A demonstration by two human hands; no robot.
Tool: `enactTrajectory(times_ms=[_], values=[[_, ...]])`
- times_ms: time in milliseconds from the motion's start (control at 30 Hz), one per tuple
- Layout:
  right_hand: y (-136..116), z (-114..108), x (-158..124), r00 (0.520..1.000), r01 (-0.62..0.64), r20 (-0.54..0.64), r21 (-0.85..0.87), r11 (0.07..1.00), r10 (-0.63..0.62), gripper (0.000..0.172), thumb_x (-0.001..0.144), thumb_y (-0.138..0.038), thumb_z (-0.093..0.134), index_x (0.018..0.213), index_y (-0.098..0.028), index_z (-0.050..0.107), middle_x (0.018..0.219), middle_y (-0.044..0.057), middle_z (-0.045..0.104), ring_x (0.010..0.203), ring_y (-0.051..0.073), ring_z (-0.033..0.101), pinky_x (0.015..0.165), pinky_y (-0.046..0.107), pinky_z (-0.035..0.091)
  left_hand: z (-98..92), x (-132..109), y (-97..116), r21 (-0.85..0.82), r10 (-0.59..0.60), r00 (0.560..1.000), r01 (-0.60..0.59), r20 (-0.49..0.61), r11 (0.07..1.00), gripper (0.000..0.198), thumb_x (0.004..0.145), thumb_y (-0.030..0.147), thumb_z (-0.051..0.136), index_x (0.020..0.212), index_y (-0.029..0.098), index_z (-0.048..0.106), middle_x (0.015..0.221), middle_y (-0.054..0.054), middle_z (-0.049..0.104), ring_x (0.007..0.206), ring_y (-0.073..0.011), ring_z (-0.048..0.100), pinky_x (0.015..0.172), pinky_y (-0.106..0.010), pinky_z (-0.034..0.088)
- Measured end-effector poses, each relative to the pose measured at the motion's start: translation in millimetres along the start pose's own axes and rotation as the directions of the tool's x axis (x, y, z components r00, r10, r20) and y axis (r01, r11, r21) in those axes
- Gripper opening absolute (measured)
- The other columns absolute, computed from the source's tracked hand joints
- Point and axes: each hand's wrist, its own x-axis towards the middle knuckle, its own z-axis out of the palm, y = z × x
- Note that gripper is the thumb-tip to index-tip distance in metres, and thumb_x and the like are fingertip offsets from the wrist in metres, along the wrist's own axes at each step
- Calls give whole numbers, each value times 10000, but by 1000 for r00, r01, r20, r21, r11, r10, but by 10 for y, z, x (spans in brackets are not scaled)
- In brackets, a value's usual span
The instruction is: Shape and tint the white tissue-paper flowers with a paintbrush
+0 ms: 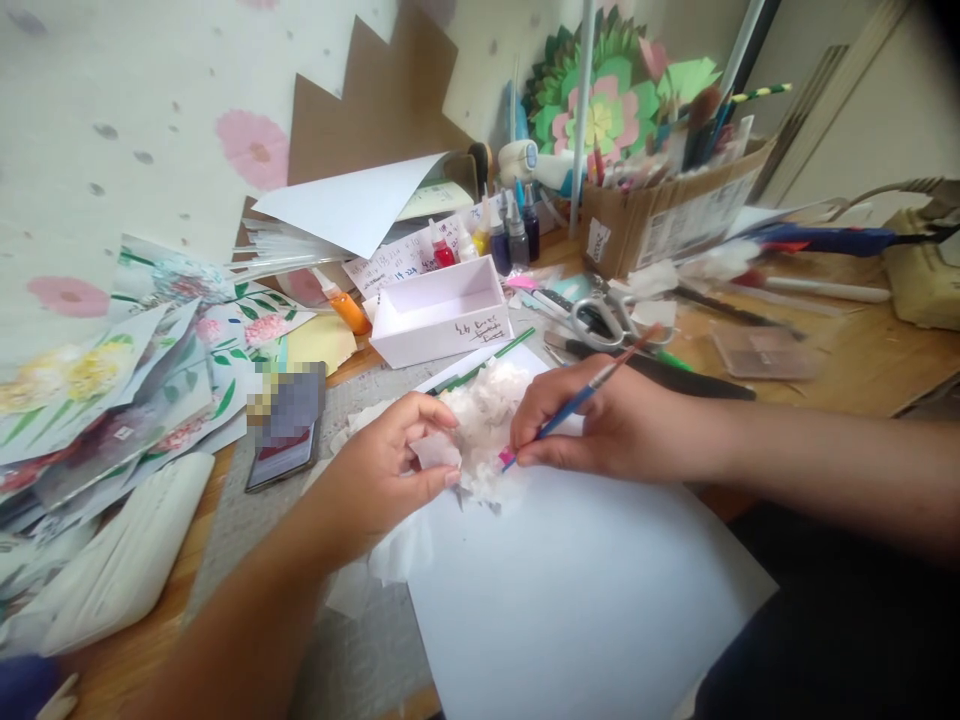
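My right hand is closed round a slim paintbrush with a blue shaft. Its reddish-brown end points up and right, and its thin blue end points down. A small pink piece shows at that lower end, right by my fingertips. Between the thumb and curled fingers of my left hand is a thin white paper piece. Behind and between both hands lies a heap of crumpled white thin paper, partly hidden by the fingers. Under my right hand stretches a large white sheet.
A white open box stands beyond the paper heap, with several small paint bottles behind it. Scissors lie to the right, before a cardboard box of brushes. A phone and painted flower papers are left.
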Motion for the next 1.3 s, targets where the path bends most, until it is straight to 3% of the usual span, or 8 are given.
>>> enactTrajectory(times_ms=[100, 233, 367, 500, 633, 800, 1033, 1300], values=[[0, -10, -10, 1000, 4, -6, -1, 1000, -4, 48, 767, -162, 629, 789, -120, 640, 784, 49, 678, 706, 139, 622, 661, 250, 485, 44, 18, 29, -156, -13, 998, 23, 67, 987, 370, 755, 255, 626, 1078, 252, 446, 992, -22, 574, 854, -160, 580, 714, -264, 479], [-8, 4, -22, 1000, -9, 1, -1, 1000, 9, 63, 762, -156, 638, 801, -108, 652, 775, 57, 676, 701, 146, 621, 655, 256, 485, 29, 23, 40, -230, -9, 998, 24, 64, 973, 281, 766, 211, 606, 1027, 229, 504, 956, -23, 607, 895, -159, 596, 741, -250, 491], [-15, 21, -26, 1000, -16, 13, 17, 1000, 16, 71, 767, -164, 636, 805, -109, 659, 784, 62, 679, 700, 145, 616, 662, 262, 484, 86, 49, 42, -223, -10, 992, -18, -128, 975, 178, 766, 211, 606, 938, 191, 569, 836, -21, 654, 798, -145, 623, 685, -221, 494], [-35, 17, -19, 1000, 4, 4, 1, 1000, -4, 70, 761, -162, 641, 800, -105, 657, 785, 66, 681, 709, 152, 618, 680, 275, 484, 305, 82, 117, -248, 3, 954, -81, -301, 965, 171, 772, 243, 608, 929, 194, 563, 754, -6, 662, 669, -128, 615, 564, -199, 479], [-57, 10, -8, 1000, -4, 6, -8, 1000, 4, 71, 747, -136, 647, 804, -96, 663, 775, 72, 681, 717, 163, 624, 684, 285, 481, 477, 91, 183, -271, -33, 974, -29, -222, 962, 157, 801, 259, 568, 947, 202, 549, 745, 4, 664, 528, -89, 560, 506, -198, 456], [-55, -21, -20, 1000, -1, 11, 15, 1000, 1, 55, 758, -152, 632, 798, -116, 647, 781, 56, 683, 715, 149, 625, 680, 270, 489, 487, 102, 171, -237, -89, 983, 50, -158, 970, 179, 807, 308, 565, 960, 217, 551, 779, 7, 667, 426, -51, 446, 387, -164, 386], [-34, -107, -17, 963, -128, -220, 128, 983, 154, 122, 744, -232, 636, 736, -111, 619, 689, 51, 654, 658, 153, 621, 591, 248, 492, 491, 111, 153, -252, -79, 984, 37, -161, 967, 182, 811, 302, 573, 973, 226, 546, 806, 6, 682, 417, -44, 424, 369, -145, 380], [4, -16, 2, 988, -18, -154, -16, 1000, 15, 46, 753, -155, 625, 749, -110, 631, 734, 45, 679, 697, 156, 642, 651, 257, 498, 504, 128, 117, -247, -89, 984, 49, -152, 968, 221, 832, 365, 539, 1019, 247, 536, 820, 13, 659, 390, -42, 404, 381, -176, 383]])
